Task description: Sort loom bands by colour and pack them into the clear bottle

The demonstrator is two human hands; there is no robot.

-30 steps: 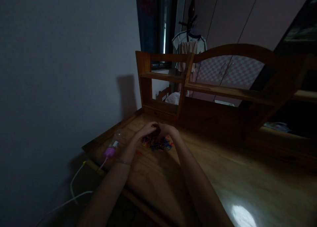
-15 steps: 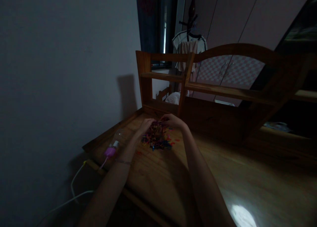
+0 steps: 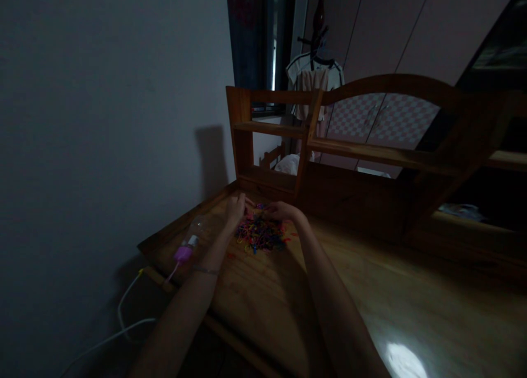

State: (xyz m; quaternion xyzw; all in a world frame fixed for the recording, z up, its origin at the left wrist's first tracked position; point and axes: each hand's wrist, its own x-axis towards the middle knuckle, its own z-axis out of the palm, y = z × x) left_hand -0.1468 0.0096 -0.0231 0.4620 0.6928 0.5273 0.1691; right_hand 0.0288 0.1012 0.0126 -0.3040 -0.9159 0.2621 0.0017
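Note:
A pile of thin, tangled, brightly coloured loops [image 3: 261, 236], like small rubber bands, lies on the wooden desk. At its upper left edge is my left hand [image 3: 237, 209], its fingers curled together; what they pinch, if anything, is too dark and small to make out. My right hand [image 3: 281, 210] reaches in from the other side, back of the hand up and fingertips bent down at the top of the pile. A few bands [image 3: 260, 206] show in the gap between the hands. Some red loops [image 3: 231, 255] lie apart on the desk.
Left of my left forearm, a purple-and-white bottle [image 3: 184, 251] lies near a clear plastic piece [image 3: 198, 222]. A white cable [image 3: 123, 323] hangs off the desk's left edge. Behind the pile rises a wooden shelf unit [image 3: 272, 176]; a wall [image 3: 102, 120] borders the left side.
My hands have moved apart, the left one leftward and the right one slightly lower. The bunch of bands raised between them has come down, and the pile looks flatter.

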